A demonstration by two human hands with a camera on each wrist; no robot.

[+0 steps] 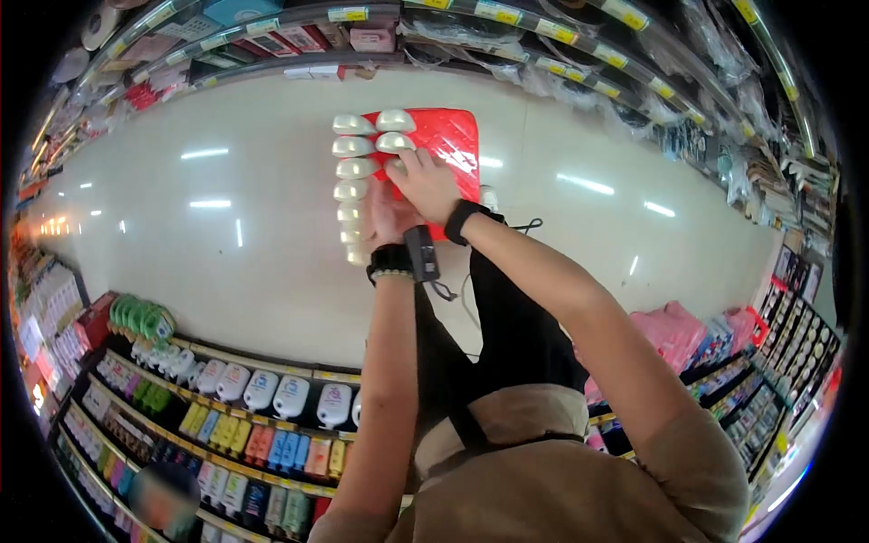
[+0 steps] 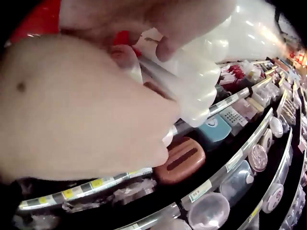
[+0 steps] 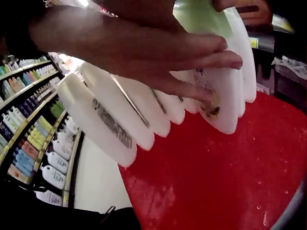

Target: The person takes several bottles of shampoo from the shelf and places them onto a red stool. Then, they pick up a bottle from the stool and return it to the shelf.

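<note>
The head view is showing the bottles from above, mostly as pale domes; the right-wrist view is revealing their bodies and labels. There, a white, flat-sided plastic bottle with a pale domed upper end (image 3: 223,103) is displaying a yellow and dark mark. The right hand (image 1: 425,181), arriving from 4 o'clock, is gripping this bottle near its dome and largely hiding it from above. The left hand (image 1: 391,217), entering from 6 o'clock, is laying straight, extended fingers against the bottle's face.

The bottle is sitting toward 10 o'clock over a glossy red, square, quilted-looking top (image 1: 457,136); whether its base is touching is not showing clearly. Its long axis is running near upright, dome toward 12 o'clock, base toward 6. Similar white bottles in a long row (image 1: 356,168) are lining the 9 o'clock edge, their broad faces turning toward 12 and 6.

Only the left-wrist view is plainly showing a reddish-brown oval plastic box (image 2: 180,160) that is lying on the shelf
</note>
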